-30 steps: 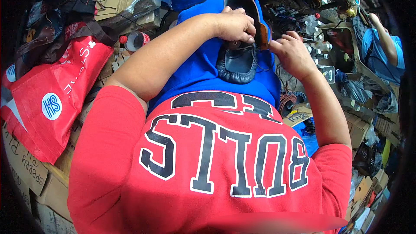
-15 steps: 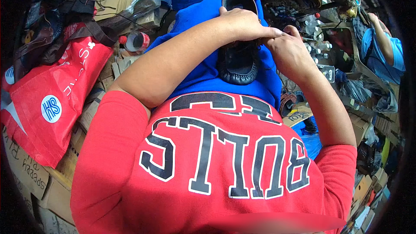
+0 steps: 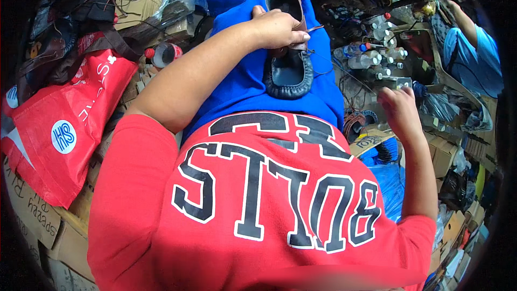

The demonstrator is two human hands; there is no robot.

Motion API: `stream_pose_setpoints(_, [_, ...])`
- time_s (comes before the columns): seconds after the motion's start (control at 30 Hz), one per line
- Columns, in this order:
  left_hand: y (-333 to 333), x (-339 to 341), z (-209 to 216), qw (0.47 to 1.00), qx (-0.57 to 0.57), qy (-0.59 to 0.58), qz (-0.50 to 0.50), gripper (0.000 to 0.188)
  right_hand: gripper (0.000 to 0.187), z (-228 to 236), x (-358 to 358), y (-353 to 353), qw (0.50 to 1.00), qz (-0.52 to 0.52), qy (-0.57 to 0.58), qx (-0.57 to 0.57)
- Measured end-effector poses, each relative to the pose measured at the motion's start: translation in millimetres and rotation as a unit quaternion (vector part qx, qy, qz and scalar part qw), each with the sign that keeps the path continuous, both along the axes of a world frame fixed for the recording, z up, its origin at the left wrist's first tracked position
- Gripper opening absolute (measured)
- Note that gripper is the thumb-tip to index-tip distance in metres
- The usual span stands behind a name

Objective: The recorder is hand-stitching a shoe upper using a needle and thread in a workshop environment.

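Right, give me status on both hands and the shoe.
Left hand gripping dark leather shoe on blue lap cloth. Right hand off it, out by small bottles. Nothing obstructing.

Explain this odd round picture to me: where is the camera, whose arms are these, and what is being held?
The camera sits on a person's head and looks down, so you see their own red shirt and both forearms. The wide lens bends everything toward the dark rim.

The left hand rests on a dark leather shoe, pinning it on the blue cloth over the lap. A thin thread seems to run from the shoe toward the right.

The right hand is off the shoe, out to the right side near a cluster of small white bottles. Whether it pinches anything is too small to tell.

Around them: a red shopping bag and cardboard boxes to the left, and a drinks can. At the upper right, another person in a blue shirt is working.
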State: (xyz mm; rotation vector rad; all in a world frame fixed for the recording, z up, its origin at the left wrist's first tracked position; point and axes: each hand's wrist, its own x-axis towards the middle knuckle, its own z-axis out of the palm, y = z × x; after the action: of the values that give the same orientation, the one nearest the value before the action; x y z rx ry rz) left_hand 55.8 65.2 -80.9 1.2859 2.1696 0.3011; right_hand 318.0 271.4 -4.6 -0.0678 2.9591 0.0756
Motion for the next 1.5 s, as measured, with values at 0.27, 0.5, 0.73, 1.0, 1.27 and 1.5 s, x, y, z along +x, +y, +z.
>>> stream_pose_setpoints(0.27, [0.6, -7.6, -9.8, 0.952, 0.071, -0.296, 0.004, 0.042, 0.017, -2.2, -35.6, -5.1, 0.53, -0.197, 0.253, -0.785])
stream_pose_setpoints(0.5, [-0.4, -5.3, -4.4, 0.988, 0.046, -0.143, -0.017, 0.046, 0.019, -2.8, -45.7, 19.1, 0.449, -0.185, 0.226, -0.845])
stream_pose_setpoints(0.73, [0.4, -10.6, -3.8, 0.99, 0.001, -0.134, -0.032, 0.045, 0.014, 77.0, 173.2, 204.7, 0.486, -0.248, 0.459, -0.701])
stream_pose_setpoints(1.0, [-12.7, -1.3, -10.3, 0.947, 0.303, 0.055, 0.093, 0.048, 0.027, 40.6, 141.6, 133.5, 0.627, -0.494, 0.441, -0.41])
stream_pose_setpoints(1.27, [-31.1, 54.5, 5.7, 0.878, 0.382, 0.25, -0.147, 0.014, 0.044, -14.3, -84.1, -17.1, 0.835, -0.215, 0.082, -0.5])
stream_pose_setpoints(1.5, [-63.4, 54.5, 16.1, 0.913, 0.336, 0.14, -0.183, 0.015, 0.042, -79.4, -148.2, -56.8, 0.875, -0.103, -0.005, -0.473])
